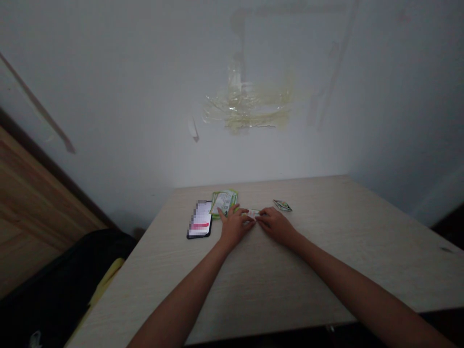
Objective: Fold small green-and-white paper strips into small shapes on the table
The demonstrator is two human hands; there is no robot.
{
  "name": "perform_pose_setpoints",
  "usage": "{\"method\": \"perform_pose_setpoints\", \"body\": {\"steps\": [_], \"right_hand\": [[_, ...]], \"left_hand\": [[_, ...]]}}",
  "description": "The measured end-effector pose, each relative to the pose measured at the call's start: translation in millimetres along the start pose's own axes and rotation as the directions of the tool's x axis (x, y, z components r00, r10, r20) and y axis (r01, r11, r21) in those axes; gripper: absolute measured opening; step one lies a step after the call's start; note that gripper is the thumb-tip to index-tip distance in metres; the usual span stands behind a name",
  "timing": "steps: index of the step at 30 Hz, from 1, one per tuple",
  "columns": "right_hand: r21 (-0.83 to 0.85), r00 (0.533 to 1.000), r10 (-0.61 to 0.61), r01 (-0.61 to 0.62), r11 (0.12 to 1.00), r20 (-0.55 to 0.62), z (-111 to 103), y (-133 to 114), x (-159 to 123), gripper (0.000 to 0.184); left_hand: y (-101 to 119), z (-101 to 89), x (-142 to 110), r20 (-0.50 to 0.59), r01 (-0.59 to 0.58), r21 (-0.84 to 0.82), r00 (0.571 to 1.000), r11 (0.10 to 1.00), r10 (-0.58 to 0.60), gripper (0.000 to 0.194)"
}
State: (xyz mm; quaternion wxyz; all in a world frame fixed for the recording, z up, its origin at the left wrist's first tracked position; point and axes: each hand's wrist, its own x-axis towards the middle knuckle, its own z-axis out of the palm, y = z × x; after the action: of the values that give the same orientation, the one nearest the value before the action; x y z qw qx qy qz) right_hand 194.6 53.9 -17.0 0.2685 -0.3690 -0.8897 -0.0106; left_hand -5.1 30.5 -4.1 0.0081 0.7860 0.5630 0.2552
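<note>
A small green-and-white paper or wrapper piece (253, 212) lies on the table between my hands, mostly covered by fingers. My left hand (235, 225) holds its left side, with some fingers spread out toward a pile of similar wrappers. My right hand (278, 225) has its fingertips pinched together on the right side of the same piece. The flat pile of green-and-white wrappers (224, 200) sits just beyond my left hand. Past my right hand rests a small folded wrapper (282, 205), diamond-like in outline, touched by neither hand.
A phone (200, 224) with its screen lit lies left of my left hand, by the pile. The pale wooden table (326, 212) meets a wall (137, 121) with peeling tape (250, 108). A dark bag-like item (90, 256) and yellow cloth (107, 278) are beyond the left edge.
</note>
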Motion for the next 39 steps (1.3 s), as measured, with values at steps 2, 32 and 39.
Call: {"method": "perform_pose_setpoints", "body": {"steps": [2, 32, 39], "right_hand": [[0.003, 1.0, 0.002, -0.002, 1.0, 0.0, 0, 0, 0, 0.023], [0.057, 1.0, 0.017, -0.016, 0.998, -0.01, -1, 1, 0, 0.021], [0.058, 1.0, 0.012, -0.013, 0.998, 0.007, -3, 2, -1, 0.024]], "left_hand": [[1, -1.1, -1, 0.001, -0.016, 0.004, 1.0, 1.0, 0.016, 0.013], [-5, -19.6, -1, 0.176, -0.4, 0.085, 0.907, 0.913, 0.382, 0.031], [-7, -15.1, -4, 0.216, -0.316, -0.018, 0.925, 0.949, 0.312, 0.038]]}}
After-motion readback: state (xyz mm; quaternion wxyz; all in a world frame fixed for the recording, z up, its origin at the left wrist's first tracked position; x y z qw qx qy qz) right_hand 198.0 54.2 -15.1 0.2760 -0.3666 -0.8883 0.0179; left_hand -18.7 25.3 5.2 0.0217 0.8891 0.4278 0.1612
